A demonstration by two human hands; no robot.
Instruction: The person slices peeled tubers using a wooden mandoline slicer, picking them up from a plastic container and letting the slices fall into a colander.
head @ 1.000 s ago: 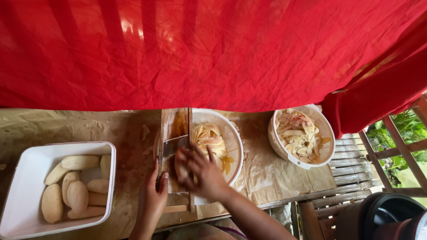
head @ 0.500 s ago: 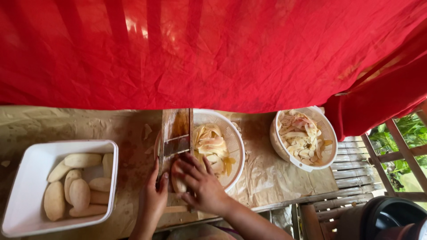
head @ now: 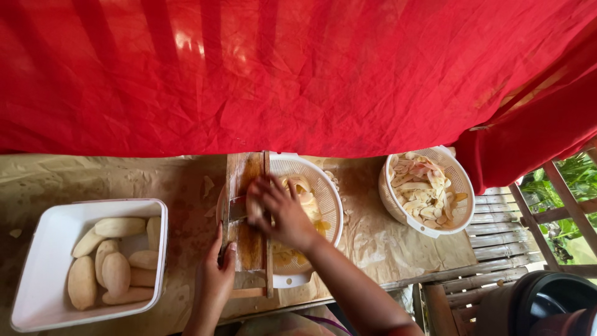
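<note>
On the tabletop (head: 385,242), centre: right hand (head: 277,208) clamped on a pale peeled tuber piece (head: 254,208), now further up the wooden slicer board (head: 249,218) than a second ago, at the blade. So a forward stroke. Left hand (head: 217,270) grips the board's lower left edge, steadying. Slices sit in the white colander (head: 311,199) under the board. Whole peeled pieces wait in the white tub (head: 37,261), left; second colander (head: 426,190) right holds slices.

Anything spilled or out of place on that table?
Minor only: a few stray slices lie on the brown paper left of the wooden slicer, outside the white colander. Nothing else stands out.
</note>
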